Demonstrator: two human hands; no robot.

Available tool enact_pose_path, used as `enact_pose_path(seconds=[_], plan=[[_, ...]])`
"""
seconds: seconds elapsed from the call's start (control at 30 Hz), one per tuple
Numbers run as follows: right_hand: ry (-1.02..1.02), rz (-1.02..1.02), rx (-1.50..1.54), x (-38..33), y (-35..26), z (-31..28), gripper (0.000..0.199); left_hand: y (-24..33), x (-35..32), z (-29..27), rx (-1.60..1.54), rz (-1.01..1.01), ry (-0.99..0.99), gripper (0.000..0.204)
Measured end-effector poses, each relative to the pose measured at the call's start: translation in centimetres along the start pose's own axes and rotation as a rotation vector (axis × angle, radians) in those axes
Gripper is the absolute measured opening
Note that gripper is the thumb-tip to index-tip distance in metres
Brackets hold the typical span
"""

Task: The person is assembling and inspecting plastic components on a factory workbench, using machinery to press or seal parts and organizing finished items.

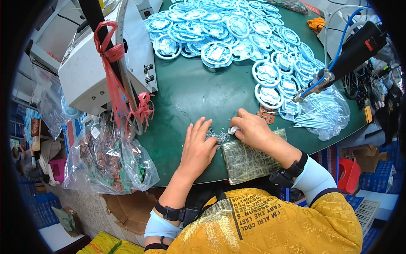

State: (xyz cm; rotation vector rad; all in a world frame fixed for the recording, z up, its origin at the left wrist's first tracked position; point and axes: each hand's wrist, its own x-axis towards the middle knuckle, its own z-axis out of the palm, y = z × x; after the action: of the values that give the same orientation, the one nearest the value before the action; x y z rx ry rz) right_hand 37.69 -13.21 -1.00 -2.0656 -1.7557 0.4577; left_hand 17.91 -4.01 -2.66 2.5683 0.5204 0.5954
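My left hand (197,146) lies flat on the green table (190,91), fingers spread, its fingertips at a small heap of tiny metal parts (218,136). My right hand (252,128) is beside it with fingers curled, pinching a small white piece (233,130) at the edge of that heap. A clear plastic bag of small parts (247,158) lies under my right wrist, near the table's front edge. A few small brown boards (265,115) sit just beyond my right hand.
Several white-and-blue round plastic frames (237,36) are heaped across the far half of the table. A hanging powered screwdriver (338,63) points down over a bag of white sticks (323,112). A white machine (97,63) stands at left, with a bag of boards (108,158) below it.
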Motion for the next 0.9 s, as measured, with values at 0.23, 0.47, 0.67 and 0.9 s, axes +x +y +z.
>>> enact_pose_path(seconds=[0.23, 0.47, 0.67, 0.9], plan=[[0.021, -0.038, -0.082, -0.1, -0.2, -0.9, 0.024, 0.8, 1.2, 0.1, 0.218, 0.084, -0.125, 0.012], [0.151, -0.062, -0.022, -0.2, -1.1, -2.4, 0.026, 0.7, 0.9, -0.4, 0.154, 0.063, -0.039, 0.015], [0.019, -0.300, 0.053, 0.1, -2.8, 0.6, 0.004, 0.8, -2.4, -2.3, -0.640, -0.621, 0.247, 0.008], [-0.093, -0.415, -0.226, 0.5, -4.1, 2.6, 0.007, 1.1, -5.7, -2.3, -1.113, -0.798, 0.353, 0.008]])
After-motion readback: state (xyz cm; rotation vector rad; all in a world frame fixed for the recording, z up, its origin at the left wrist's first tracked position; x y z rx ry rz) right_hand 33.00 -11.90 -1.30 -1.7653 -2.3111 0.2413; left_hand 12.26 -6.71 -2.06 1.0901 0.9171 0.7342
